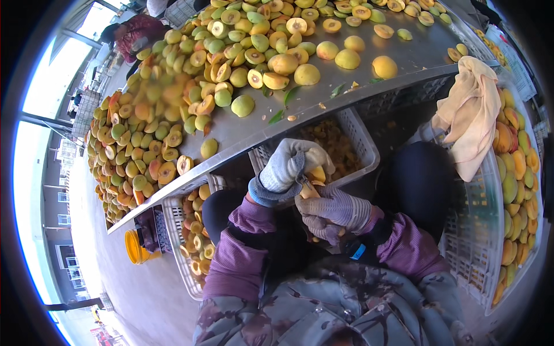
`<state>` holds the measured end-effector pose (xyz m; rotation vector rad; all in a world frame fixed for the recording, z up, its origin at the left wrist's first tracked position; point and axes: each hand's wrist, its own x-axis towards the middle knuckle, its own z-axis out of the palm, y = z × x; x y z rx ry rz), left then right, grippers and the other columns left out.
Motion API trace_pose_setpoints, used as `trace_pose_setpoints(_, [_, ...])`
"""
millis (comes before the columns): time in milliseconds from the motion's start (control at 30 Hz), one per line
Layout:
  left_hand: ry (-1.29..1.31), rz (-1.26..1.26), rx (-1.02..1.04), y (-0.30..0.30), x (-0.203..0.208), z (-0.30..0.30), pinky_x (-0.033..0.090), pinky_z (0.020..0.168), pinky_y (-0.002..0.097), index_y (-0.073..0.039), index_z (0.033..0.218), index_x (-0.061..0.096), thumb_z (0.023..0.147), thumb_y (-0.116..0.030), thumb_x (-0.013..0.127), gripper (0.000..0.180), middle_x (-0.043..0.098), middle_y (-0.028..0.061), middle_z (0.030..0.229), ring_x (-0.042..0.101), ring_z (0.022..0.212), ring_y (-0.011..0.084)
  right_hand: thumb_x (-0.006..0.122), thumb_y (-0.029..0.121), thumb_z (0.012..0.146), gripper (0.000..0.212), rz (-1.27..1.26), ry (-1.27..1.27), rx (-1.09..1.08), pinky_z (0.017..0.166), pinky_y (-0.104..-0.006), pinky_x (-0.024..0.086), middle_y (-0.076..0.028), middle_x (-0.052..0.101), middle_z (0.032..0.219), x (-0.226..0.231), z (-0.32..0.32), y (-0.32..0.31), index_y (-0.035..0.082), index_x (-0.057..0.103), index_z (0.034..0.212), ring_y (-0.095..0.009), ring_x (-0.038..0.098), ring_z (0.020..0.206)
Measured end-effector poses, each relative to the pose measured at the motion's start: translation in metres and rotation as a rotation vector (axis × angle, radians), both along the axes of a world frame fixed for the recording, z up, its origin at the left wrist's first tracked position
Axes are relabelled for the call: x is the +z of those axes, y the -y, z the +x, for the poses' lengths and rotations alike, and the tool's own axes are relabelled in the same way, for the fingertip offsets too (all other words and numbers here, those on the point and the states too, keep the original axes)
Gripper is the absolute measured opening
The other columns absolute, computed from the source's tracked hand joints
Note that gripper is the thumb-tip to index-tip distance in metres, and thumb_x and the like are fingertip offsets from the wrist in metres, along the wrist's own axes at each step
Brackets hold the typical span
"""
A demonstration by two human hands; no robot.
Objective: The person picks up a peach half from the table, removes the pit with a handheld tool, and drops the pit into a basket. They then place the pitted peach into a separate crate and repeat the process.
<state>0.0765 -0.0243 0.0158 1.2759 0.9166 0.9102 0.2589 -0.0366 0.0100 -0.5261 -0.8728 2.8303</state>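
Observation:
My left hand (291, 167), in a pale grey knitted glove, is closed around a piece of yellow peach (316, 174). Close against it, just below and to the right, my right hand (340, 209) in a dirtier, striped grey glove has its fingers curled closed. A tan piece (309, 191) shows at its fingertips; whether this is fruit or a tool's handle I cannot tell. Both hands are in front of my body, above my lap. Beyond them stands a white crate (369, 154) with brownish-yellow scraps inside, partly under the metal table (268, 130).
Many halved peaches (219, 57) are heaped on the table. A crate of halves (173, 216) stands to my left, beside a yellow bucket (134, 247). At right, a cream cloth (470, 115) drapes over a crate's edge, near a crate of whole peaches (513, 190). Another person (138, 34) is at far left.

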Motion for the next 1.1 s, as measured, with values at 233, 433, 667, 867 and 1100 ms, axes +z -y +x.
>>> trace_pose_setpoints(233, [0.348, -0.087, 0.652, 0.002, 0.0, 0.026, 0.054, 0.067, 0.0321, -0.001, 0.108, 0.059, 0.097, -0.056, 0.037, 0.06, 0.066, 0.0164, 0.096, 0.065, 0.081, 0.024, 0.055, 0.025, 0.096, 0.02, 0.096, -0.108, -0.076, 0.033, -0.025, 0.04, -0.004, 0.051, 0.05, -0.013, -0.006, -0.003, 0.006, 0.053, 0.092, -0.011, 0.045, 0.034])
trace_pose_setpoints(433, [-0.092, 0.239, 0.797, 0.0, -0.031, -0.017, 0.055, 0.081, 0.0328, -0.001, 0.118, 0.052, 0.1, -0.054, 0.032, 0.06, 0.065, 0.0143, 0.106, 0.065, 0.092, 0.0241, 0.06, 0.024, 0.093, 0.018, -0.282, -0.179, -0.197, 0.033, -0.0276, 0.037, -0.002, 0.051, 0.061, -0.01, 0.0, -0.009, 0.008, 0.052, 0.094, -0.013, 0.045, 0.037])
trace_pose_setpoints(667, [-0.232, 0.549, 0.925, 0.075, 0.02, -0.082, 0.053, 0.086, 0.0335, 0.005, 0.122, 0.051, 0.093, -0.064, 0.039, 0.075, 0.064, 0.0172, 0.109, 0.063, 0.1, 0.024, 0.058, 0.022, 0.092, 0.018, 0.032, 0.119, -0.334, 0.035, -0.028, 0.042, -0.002, 0.05, 0.059, -0.02, -0.008, -0.005, 0.007, 0.049, 0.089, -0.011, 0.048, 0.039])
trace_pose_setpoints(867, [-1.58, -0.036, 1.06, 0.226, 0.061, -0.141, 0.052, 0.079, 0.0349, -0.006, 0.099, 0.07, 0.085, -0.016, 0.062, 0.02, 0.071, 0.0136, 0.093, 0.068, 0.085, 0.0274, 0.059, 0.022, 0.092, 0.02, 0.225, 0.155, -0.289, 0.036, -0.0267, 0.044, -0.005, 0.053, 0.057, -0.022, -0.001, 0.0, 0.005, 0.051, 0.083, -0.013, 0.051, 0.04])
trace_pose_setpoints(1100, [-1.31, 0.098, 0.982, 0.133, 0.071, -0.166, 0.052, 0.078, 0.0369, -0.011, 0.106, 0.07, 0.08, -0.02, 0.065, 0.028, 0.07, 0.0154, 0.092, 0.068, 0.085, 0.0291, 0.061, 0.021, 0.093, 0.019, 0.239, 0.173, -0.334, 0.036, -0.0255, 0.041, -0.003, 0.054, 0.059, -0.03, 0.0, -0.001, 0.005, 0.052, 0.087, -0.011, 0.049, 0.039])
